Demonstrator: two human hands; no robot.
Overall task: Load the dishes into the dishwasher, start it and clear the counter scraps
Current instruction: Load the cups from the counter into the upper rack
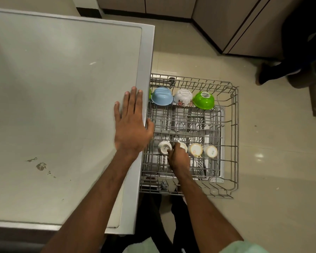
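The grey wire dishwasher rack (234, 136) is pulled out over the floor. At its far side three bowls lie upside down: blue (161, 96), white floral (183, 97) and green (203, 100). Along the near row white cups are upturned: one at the left (163, 147), two at the right (195, 150) (211, 151). My right hand (178, 158) reaches into the rack and is shut on another white cup (183, 146) between them. My left hand (132, 123) lies flat and open on the edge of the dishwasher's grey top (62, 88).
Brown scraps and stains (41, 166) mark the grey top near its front left. Beige cabinets (217, 19) line the far wall and right side. Another person's dark leg and shoe (274, 72) stand on the tiled floor at the right.
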